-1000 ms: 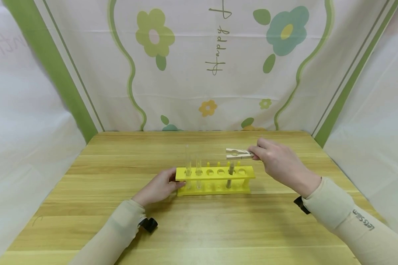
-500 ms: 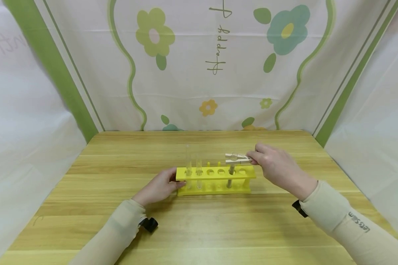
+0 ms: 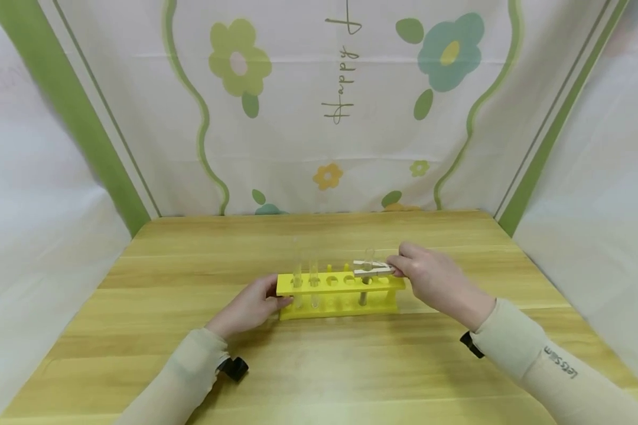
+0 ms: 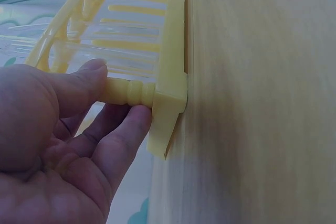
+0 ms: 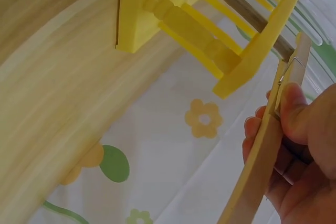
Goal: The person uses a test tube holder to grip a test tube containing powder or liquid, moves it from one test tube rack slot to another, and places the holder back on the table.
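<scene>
My left hand grips the left end of a yellow test tube rack. In the left wrist view its thumb and fingers pinch the rack's turned end post. My right hand holds a wooden test tube holder, thumb on its side in the right wrist view. The holder's jaws are around a test tube with dark grey contents, just above the rack's top plate. That tube stands in a hole near the rack's right end, its clear rim above the jaws.
Two clear test tubes stand in the rack's left holes. Yellow pegs rise along its back. The rack sits on a wooden table, with a flowered cloth hanging behind and pale cloth at both sides.
My right hand has moved down with the holder, whose jaws slid lower along the dark-filled tube, leaving its rim above them. My left hand keeps its grip on the rack. The head view has shifted slightly.
</scene>
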Available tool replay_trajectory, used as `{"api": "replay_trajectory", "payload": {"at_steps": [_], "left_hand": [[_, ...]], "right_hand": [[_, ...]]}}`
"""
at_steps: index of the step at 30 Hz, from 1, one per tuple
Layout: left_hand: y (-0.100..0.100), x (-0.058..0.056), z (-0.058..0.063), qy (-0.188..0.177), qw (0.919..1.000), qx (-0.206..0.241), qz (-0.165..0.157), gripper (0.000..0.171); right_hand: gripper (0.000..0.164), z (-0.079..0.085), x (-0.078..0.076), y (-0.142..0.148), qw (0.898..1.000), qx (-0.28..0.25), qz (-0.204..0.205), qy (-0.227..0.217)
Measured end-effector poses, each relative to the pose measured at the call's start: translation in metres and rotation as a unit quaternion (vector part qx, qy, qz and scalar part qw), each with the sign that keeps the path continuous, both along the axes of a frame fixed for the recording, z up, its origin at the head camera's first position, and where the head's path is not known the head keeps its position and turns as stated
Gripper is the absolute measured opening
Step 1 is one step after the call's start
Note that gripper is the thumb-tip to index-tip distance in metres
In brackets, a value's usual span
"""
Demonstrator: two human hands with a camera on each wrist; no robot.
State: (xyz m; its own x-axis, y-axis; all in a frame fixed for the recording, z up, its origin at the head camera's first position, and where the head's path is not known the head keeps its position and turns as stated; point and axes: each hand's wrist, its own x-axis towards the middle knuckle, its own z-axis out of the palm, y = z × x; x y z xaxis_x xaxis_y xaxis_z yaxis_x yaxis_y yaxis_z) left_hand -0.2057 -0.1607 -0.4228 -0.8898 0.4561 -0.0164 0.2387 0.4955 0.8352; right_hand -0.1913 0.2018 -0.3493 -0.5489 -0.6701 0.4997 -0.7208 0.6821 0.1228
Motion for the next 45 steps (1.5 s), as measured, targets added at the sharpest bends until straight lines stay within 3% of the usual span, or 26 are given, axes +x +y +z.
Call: {"api": "replay_trajectory", "payload": {"at_steps": [10,30,45], "left_hand": [[0.0008,-0.0035,0.0031,0.002,0.9999,0.011,-0.003,0.030],[0.0001,-0.0040,0.0048,0.012,0.9999,-0.006,-0.005,0.027],[-0.0035,-0.0020,0.0001,0.009,0.9999,-0.011,-0.004,0.026]], "right_hand": [[0.019,-0.0090,0.0018,0.0010,1.000,-0.002,-0.008,-0.024],[0.016,-0.0075,0.0039,0.0021,0.999,-0.002,-0.015,-0.052],[0.015,-0.0042,0.0025,-0.0018,1.000,-0.009,-0.023,-0.013]]}}
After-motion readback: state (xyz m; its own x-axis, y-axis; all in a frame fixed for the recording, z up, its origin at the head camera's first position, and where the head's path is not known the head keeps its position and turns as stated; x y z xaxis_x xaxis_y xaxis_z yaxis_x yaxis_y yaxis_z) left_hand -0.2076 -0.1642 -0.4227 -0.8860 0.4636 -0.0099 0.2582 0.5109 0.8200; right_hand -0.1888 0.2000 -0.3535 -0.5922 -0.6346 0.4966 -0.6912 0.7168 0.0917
